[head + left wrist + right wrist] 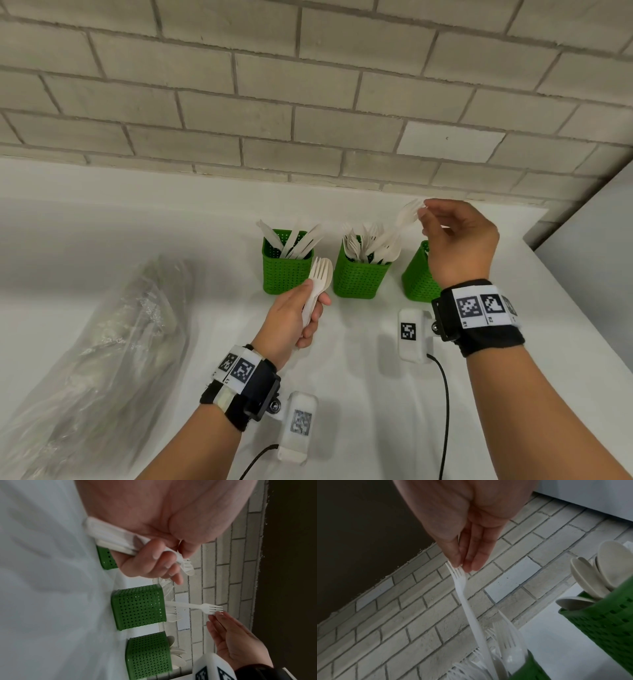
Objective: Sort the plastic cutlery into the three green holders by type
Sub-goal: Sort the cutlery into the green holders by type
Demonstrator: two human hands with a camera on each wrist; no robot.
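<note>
On the white desk [359, 359] three green holders stand in a row: the left holder [287, 270] has knives, the middle holder [360, 275] forks. The right holder [418, 274] is half hidden behind the wrist in the head view; the right wrist view shows spoons [607, 566] in it. The right hand [459, 240] pinches a white fork [407, 212] by its tines between thumb and fingertips [471, 566], its handle down among the forks in the middle holder. The left hand [294, 322], fingers curled, grips a small bundle of cutlery [318, 284], a fork in front. A clear plastic bag [102, 359] lies at far left
</note>
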